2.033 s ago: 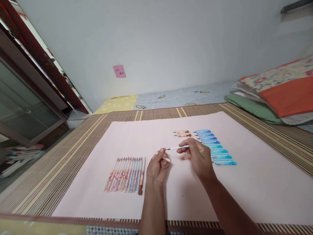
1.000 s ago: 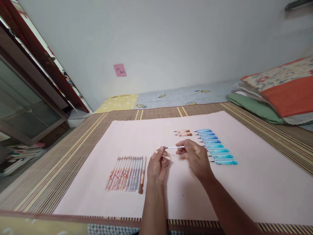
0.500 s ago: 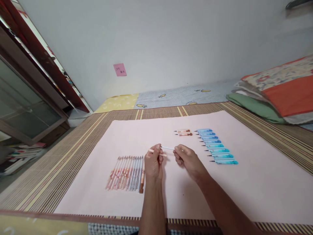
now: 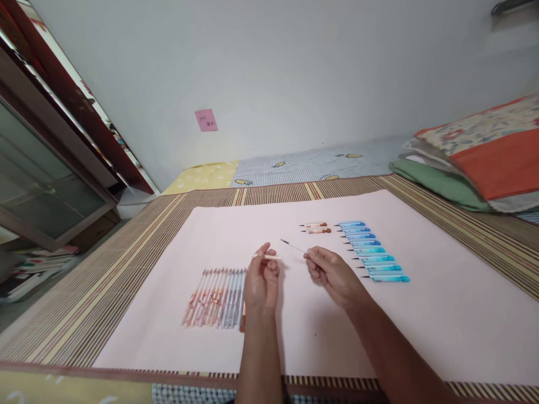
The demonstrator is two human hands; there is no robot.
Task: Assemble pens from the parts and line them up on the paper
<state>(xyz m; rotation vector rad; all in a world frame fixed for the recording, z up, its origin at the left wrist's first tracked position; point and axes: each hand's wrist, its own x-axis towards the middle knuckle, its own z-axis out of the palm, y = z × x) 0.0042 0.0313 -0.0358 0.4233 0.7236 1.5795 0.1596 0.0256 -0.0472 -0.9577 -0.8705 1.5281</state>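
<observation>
My right hand pinches a pen refill by its right end; its dark tip points up and left, free of my other hand. A short cream pen barrel lies across the fingers of my left hand, held near the thumb. Below and left of that hand is a row of clear gel pens with reddish and bluish prints. A brown pen part at the row's end is mostly hidden by my left wrist.
Several blue and turquoise pen barrels with refills lie in a column at right. Beside them are two brown ones. All rest on a pale pink sheet over a striped mat. Folded bedding is piled at far right.
The refill's tip has come away from my left fingertips and now tilts upward in my right hand. My left fingers have loosened and turned, with the cream barrel still in them.
</observation>
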